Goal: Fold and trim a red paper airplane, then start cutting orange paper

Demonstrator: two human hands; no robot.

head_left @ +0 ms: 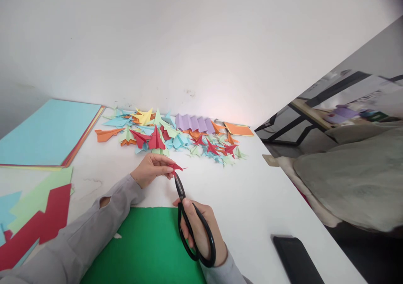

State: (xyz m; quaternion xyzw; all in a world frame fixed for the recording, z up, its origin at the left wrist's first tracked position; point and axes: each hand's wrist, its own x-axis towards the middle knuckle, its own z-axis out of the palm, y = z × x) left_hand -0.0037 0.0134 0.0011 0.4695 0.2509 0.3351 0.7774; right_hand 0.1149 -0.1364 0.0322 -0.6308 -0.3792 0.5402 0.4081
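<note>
My left hand (150, 168) pinches a small folded red paper piece (176, 166) above the white table (252, 200). My right hand (201, 229) grips black scissors (189, 221), fingers through the handles. The blade tips meet the red piece from below. A green sheet (147, 246) lies under my forearms at the near edge.
A heap of folded paper shapes (176, 135) in several colours lies by the wall, with a pleated purple piece (194, 122). A stack of coloured sheets (47, 132) and cut red and green scraps (37, 216) lie left. A black phone (296, 261) rests at the right edge, beside grey fabric (352, 179).
</note>
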